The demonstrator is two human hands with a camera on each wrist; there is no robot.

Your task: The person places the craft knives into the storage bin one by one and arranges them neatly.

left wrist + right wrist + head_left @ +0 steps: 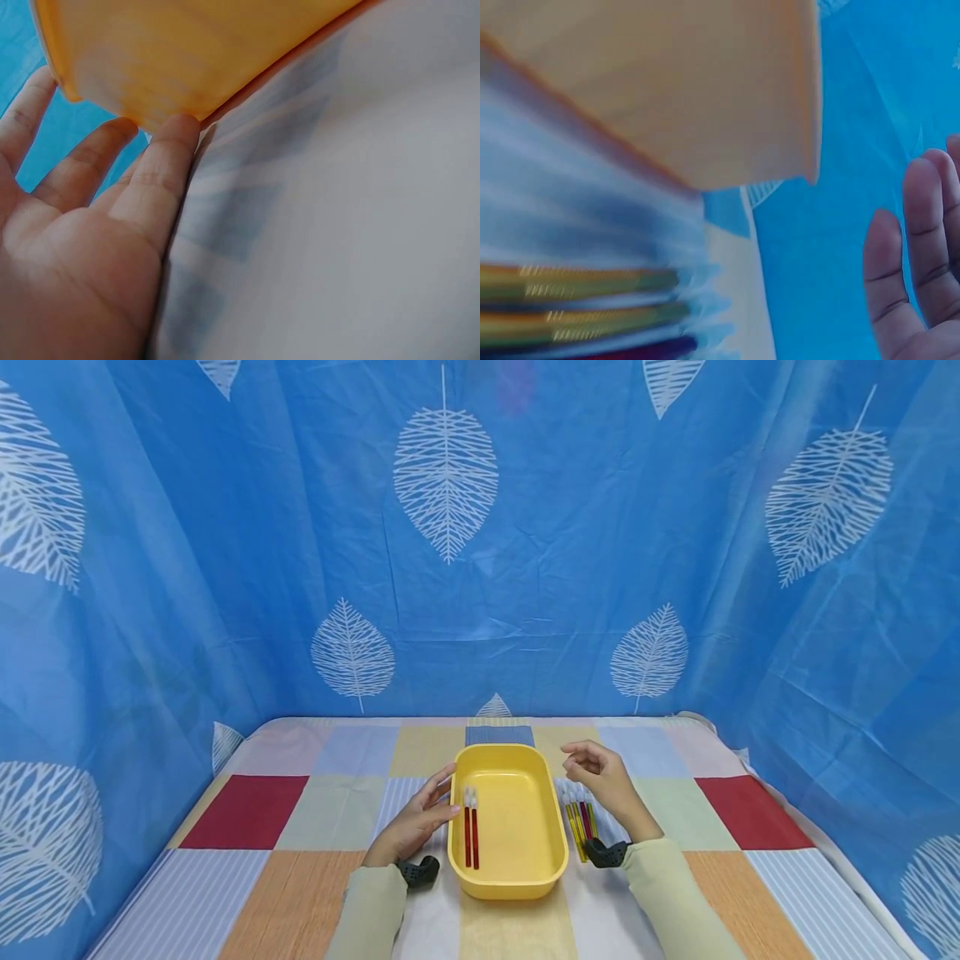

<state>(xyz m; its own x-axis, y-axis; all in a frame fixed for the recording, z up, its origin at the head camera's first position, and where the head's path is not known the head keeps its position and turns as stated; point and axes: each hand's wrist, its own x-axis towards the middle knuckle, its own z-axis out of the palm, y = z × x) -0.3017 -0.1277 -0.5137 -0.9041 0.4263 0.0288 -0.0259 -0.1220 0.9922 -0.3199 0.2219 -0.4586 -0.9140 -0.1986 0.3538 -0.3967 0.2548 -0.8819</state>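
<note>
A yellow plastic tray (517, 889) stands on the patchwork cloth, with two red pens (471, 839) side by side along its left inside. My left hand (414, 827) is at the tray's left side, its relaxed fingers touching the outer wall (172, 67) and the thumb near the rim. To the right of the tray, above the table, hangs my right hand (600, 774), fingers loosely bent and holding nothing. Below it lie several gold and dark red pens (579, 827) with clear ends, partly hidden by the wrist camera. In the right wrist view the gold pens (592, 281) look blurred.
The patchwork cloth (300, 902) covers the table. Blue curtains (555, 568) with white leaf prints rise behind the table and at both sides.
</note>
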